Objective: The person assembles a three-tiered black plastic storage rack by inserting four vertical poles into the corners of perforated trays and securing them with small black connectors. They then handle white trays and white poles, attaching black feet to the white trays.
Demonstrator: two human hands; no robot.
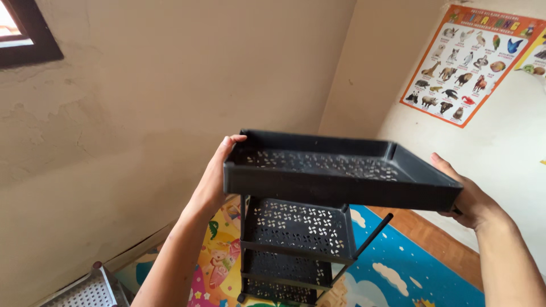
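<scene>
I hold a black plastic tray [335, 185] with a perforated floor level in the air, above a black shelf rack. My left hand [215, 177] grips its left end, thumb over the rim. My right hand [467, 196] grips the right end from below and behind. Under the tray stands the rack [296, 250], with two perforated black shelves stacked on thin black posts. One post [372, 234] sticks up at an angle at the rack's right corner. The held tray is apart from the rack's posts.
The rack stands on a colourful cartoon play mat [392, 267] over a brown floor. Beige walls meet in a corner behind. An animal poster [469, 62] hangs on the right wall. A dark window frame [25, 34] is upper left, a grey perforated basket [85, 290] lower left.
</scene>
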